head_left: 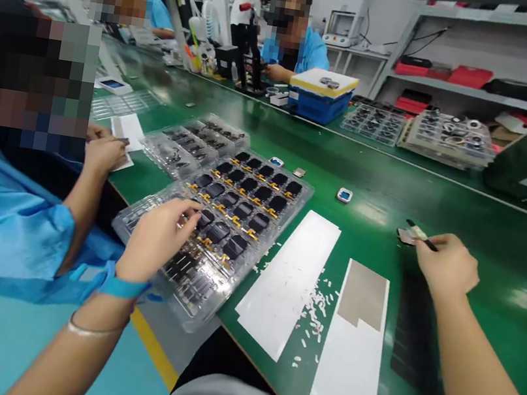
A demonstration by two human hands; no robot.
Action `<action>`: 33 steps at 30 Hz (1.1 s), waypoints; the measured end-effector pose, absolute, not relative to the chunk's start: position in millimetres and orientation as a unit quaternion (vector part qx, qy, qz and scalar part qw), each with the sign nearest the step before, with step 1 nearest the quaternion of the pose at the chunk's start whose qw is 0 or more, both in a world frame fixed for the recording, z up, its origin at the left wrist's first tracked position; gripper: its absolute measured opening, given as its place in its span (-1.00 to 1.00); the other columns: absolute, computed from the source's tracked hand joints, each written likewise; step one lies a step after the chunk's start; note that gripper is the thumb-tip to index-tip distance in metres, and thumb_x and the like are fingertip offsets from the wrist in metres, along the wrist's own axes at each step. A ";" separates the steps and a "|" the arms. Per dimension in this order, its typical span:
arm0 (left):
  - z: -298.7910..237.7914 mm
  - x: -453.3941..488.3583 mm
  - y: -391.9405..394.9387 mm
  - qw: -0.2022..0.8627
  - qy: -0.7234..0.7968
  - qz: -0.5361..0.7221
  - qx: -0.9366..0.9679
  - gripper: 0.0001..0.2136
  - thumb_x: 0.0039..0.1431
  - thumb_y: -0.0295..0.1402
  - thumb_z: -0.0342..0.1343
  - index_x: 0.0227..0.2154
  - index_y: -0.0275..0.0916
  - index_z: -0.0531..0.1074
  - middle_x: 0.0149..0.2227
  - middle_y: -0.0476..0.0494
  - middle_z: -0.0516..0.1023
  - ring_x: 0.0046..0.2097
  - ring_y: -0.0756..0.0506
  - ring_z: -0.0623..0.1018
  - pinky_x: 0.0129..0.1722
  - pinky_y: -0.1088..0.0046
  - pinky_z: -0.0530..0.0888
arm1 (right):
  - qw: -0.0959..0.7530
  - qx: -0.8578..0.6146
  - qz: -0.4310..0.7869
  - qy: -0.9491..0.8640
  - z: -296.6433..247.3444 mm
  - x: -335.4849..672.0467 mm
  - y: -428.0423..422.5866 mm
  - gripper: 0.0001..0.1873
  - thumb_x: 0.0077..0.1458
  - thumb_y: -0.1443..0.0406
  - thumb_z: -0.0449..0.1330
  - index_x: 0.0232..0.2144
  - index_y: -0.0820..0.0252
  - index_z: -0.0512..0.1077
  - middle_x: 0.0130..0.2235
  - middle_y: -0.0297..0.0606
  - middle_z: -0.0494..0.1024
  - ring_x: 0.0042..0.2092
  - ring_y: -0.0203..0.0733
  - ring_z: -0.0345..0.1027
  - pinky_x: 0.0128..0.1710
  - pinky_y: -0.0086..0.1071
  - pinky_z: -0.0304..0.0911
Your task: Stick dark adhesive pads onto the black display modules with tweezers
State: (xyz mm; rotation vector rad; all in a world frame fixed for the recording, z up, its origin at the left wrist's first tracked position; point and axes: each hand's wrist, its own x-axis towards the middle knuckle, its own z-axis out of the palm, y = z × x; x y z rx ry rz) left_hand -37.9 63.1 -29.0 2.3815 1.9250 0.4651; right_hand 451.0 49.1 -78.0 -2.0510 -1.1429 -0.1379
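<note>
My left hand (160, 228), a blue band on its wrist, reaches over a clear plastic tray (195, 321). Its thumb and fingers are pinched together at the edge of a black screen piece (205, 218); whether that piece is in the pinch I cannot make out. Rows of similar black pieces with orange flex tabs fill much of the tray. On the right, my right hand (448, 268) is closed around a slim black tool (429, 244) with a pale middle. The tool lies over a small greyish part (405, 236) on the green bench (371, 240).
White sheets (294, 275) and a strip with grey film (363, 291) lie before me, small white scraps (316, 311) between them. Small square parts (344, 195) sit farther back. Another tray (187, 143) adjoins mine. A co-worker's hand (105, 151) is left; a blue bin (320, 103) stands behind.
</note>
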 end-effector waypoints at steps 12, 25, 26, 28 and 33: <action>-10.4 -55.3 105.6 -0.010 0.609 0.028 0.793 -0.62 0.14 -0.34 0.01 0.00 -0.28 0.49 -0.40 -0.26 0.60 -0.29 -0.35 0.59 -0.29 0.24 0.44 | 0.404 -0.809 0.044 -0.425 -59.2 384.1 -59.7 -0.84 -0.14 0.31 0.41 -0.57 0.08 0.47 -0.57 -0.33 0.49 -0.64 -0.35 0.31 -0.71 -0.44 -0.05; -34.5 94.1 -28.2 0.548 0.349 0.299 0.699 -0.93 0.38 -0.36 -0.08 -0.13 -0.14 0.26 -0.15 -0.11 0.47 -0.21 -0.01 0.55 -0.23 0.46 0.51 | 0.488 -0.572 0.082 -0.654 -45.1 286.0 -105.3 -0.85 0.09 0.43 0.23 -0.25 0.16 0.42 -0.36 -0.28 0.46 -0.50 -0.34 0.28 -0.61 -0.46 0.20; -41.9 103.9 -30.4 0.593 0.344 0.284 0.670 -0.94 0.40 -0.33 -0.12 -0.14 -0.15 0.21 -0.16 -0.11 0.48 -0.27 0.00 0.53 -0.27 0.46 0.51 | 0.482 -0.568 0.066 -0.665 -47.1 284.1 -105.2 -0.83 0.09 0.45 0.23 -0.24 0.17 0.42 -0.34 -0.27 0.47 -0.46 -0.32 0.33 -0.57 -0.46 0.25; -54.3 118.4 -30.1 0.638 0.335 0.258 0.643 -0.92 0.42 -0.29 -0.14 -0.15 -0.15 0.16 -0.25 -0.07 0.47 -0.38 0.03 0.48 -0.38 0.49 0.44 | 0.467 -0.567 0.031 -0.678 -50.6 283.0 -104.4 -0.82 0.10 0.47 0.22 -0.23 0.19 0.42 -0.32 -0.25 0.49 -0.38 -0.29 0.41 -0.52 -0.45 0.31; -70.2 130.2 -24.7 0.644 0.320 0.248 0.649 -0.89 0.40 -0.27 -0.08 -0.20 -0.18 0.25 -0.44 0.03 0.39 -0.38 0.02 0.45 -0.41 0.53 0.37 | 0.428 -0.583 -0.026 -0.691 -59.4 284.9 -101.9 -0.82 0.15 0.47 0.18 -0.18 0.22 0.44 -0.30 -0.23 0.54 -0.33 -0.27 0.46 -0.43 -0.41 0.40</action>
